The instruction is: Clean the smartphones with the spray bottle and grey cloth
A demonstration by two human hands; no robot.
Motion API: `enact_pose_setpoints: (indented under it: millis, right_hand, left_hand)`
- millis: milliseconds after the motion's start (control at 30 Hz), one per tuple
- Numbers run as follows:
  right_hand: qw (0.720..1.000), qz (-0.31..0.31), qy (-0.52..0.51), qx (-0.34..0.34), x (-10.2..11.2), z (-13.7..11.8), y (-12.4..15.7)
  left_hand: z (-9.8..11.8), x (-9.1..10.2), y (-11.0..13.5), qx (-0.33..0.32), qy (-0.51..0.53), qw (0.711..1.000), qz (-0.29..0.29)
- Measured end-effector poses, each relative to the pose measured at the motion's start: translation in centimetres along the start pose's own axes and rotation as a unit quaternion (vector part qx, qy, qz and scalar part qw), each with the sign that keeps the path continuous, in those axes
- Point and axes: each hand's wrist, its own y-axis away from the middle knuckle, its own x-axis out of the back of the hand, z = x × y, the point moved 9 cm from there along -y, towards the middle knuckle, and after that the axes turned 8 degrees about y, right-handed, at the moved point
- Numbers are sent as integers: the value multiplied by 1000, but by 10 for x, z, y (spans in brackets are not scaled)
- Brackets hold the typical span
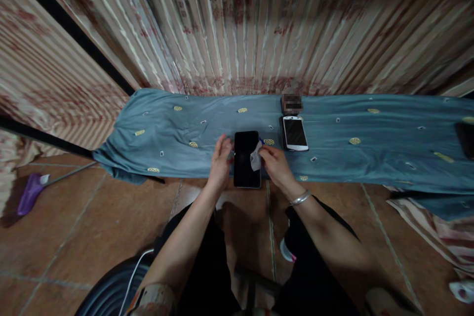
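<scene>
A black phone [246, 159] lies screen up at the near edge of a bench covered in blue cloth [177, 133]. My left hand [221, 160] rests against the phone's left side with fingers stretched along it. My right hand [274, 165], with a silver bangle on the wrist, pinches a small white wipe [255, 157] and presses it on the phone's right side. A second phone with a white frame [295, 133] lies just to the right, farther back.
A striped curtain [259, 24] hangs behind the bench. A small blurred object [292, 103] sits behind the white phone. A purple broom [31, 191] lies on the tiled floor at left. Striped fabric [437, 229] hangs at right. A dark round stool with a white cable [129, 276] stands below.
</scene>
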Motion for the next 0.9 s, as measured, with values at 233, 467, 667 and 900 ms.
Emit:
enact_pose_setpoints:
  millis: [233, 467, 667, 900]
  right_hand:
    - [982, -34, -163, -84, -9, 1, 4]
    - [991, -7, -124, -51, -4, -2, 2]
    - [998, 22, 54, 23, 7, -16, 6]
    - [953, 71, 249, 157, 11, -36, 15]
  left_hand:
    - [-34, -13, 14, 182, 126, 975, -13]
    - [-43, -38, 42, 284, 173, 940, -69]
    - [-46, -52, 51, 323, 208, 915, -119]
    - [-49, -53, 56, 308, 171, 930, -102]
